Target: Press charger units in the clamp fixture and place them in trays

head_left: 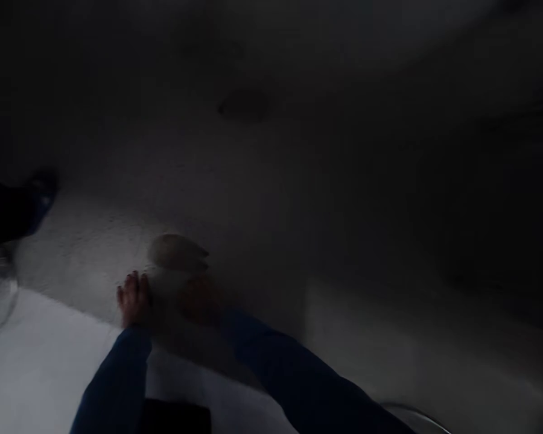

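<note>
The picture is very dark and partly blurred. My left hand (133, 298) rests palm down on a pale, rough surface (85, 235), its fingers stretched and slightly apart, holding nothing visible. To its right, my right hand (201, 299) lies in deep shadow, and its fingers are too dim to make out. Just beyond both hands is a flat, oval brownish shape (174, 252) with two short points at its right end; its kind does not show. Whether my right hand touches it is unclear.
A second dark oval shape (245, 105) lies farther off. At the left edge are a dark, shoe-like form (38, 196) and a clear rounded rim (13, 289). A bright white sheet-like area (40, 361) is at lower left, and another curved rim (420, 415) at bottom right.
</note>
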A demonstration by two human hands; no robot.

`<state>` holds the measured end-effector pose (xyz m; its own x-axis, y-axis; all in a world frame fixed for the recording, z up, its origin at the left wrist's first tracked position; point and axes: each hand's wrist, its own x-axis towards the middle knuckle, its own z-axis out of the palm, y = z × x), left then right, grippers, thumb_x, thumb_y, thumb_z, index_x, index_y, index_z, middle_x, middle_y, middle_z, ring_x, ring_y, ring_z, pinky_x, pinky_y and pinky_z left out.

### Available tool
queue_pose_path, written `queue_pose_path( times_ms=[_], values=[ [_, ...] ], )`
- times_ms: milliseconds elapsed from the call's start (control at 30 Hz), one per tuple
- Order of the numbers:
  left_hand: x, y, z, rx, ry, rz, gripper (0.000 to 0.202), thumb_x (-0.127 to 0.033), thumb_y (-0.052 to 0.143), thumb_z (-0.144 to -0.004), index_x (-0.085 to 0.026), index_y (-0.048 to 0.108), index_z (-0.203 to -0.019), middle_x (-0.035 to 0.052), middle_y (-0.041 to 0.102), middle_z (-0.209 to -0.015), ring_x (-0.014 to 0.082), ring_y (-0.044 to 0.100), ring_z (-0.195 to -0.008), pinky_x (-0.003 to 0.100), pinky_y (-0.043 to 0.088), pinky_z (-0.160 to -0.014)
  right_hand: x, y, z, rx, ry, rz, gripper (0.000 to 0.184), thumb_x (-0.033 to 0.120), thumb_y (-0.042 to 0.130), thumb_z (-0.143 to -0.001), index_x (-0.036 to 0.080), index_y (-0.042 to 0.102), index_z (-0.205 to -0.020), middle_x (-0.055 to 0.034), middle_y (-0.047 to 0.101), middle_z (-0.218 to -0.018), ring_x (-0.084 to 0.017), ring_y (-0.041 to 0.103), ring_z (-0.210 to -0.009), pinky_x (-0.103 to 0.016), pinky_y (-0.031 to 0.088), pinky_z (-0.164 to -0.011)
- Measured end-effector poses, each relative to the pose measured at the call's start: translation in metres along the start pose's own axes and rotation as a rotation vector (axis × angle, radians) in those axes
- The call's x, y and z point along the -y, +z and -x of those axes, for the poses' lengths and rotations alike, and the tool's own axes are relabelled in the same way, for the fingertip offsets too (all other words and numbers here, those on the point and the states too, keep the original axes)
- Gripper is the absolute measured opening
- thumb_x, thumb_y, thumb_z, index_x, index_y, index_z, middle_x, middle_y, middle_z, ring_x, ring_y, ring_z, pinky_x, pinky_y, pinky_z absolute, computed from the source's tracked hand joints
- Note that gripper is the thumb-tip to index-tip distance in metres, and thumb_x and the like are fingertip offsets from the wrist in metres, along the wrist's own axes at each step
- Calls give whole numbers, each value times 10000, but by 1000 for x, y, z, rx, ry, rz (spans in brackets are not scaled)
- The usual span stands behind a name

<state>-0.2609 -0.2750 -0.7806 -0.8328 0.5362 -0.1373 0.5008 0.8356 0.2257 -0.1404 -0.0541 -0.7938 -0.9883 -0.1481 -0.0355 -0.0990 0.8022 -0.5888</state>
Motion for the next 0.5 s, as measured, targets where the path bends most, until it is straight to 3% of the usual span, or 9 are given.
queue_pose_path(
  times_ms=[67, 167, 333, 500],
  values=[
    [2, 0, -2, 63, 3, -76, 620, -406, 551, -1003, -118, 570, -1552, 305, 496, -1617, 488, 438, -1534, 728, 241, -1279, -2, 8, 0, -91, -9, 30, 194, 322, 644, -970, 179, 777, -970, -132, 742, -954, -289, 649, -975, -520, 481, -995],
    [-1, 0, -2, 72, -21, -155, 644, -389, 573, -998, -112, 540, -1579, 251, 451, -1672, 442, 384, -1581, 674, 184, -1323, -3, 16, 0, -190, -18, 41, 204, 317, 605, -992, 179, 756, -991, -128, 722, -974, -295, 634, -995, -514, 480, -1006],
    [-4, 1, 2, 49, -23, -124, 651, -365, 574, -999, -141, 517, -1607, 234, 453, -1675, 414, 373, -1595, 669, 176, -1328, -2, 11, 0, -188, -15, 84, 191, 317, 617, -979, 184, 751, -1006, -115, 722, -978, -286, 630, -955, -478, 502, -944],
    [-1, 5, 1, 63, -37, -136, 641, -318, 563, -998, -153, 508, -1616, 230, 443, -1682, 416, 383, -1590, 666, 175, -1335, -4, 11, -1, -207, -49, 107, 199, 334, 629, -978, 189, 762, -1004, -120, 725, -970, -294, 629, -976, -516, 492, -998]
  ],
)
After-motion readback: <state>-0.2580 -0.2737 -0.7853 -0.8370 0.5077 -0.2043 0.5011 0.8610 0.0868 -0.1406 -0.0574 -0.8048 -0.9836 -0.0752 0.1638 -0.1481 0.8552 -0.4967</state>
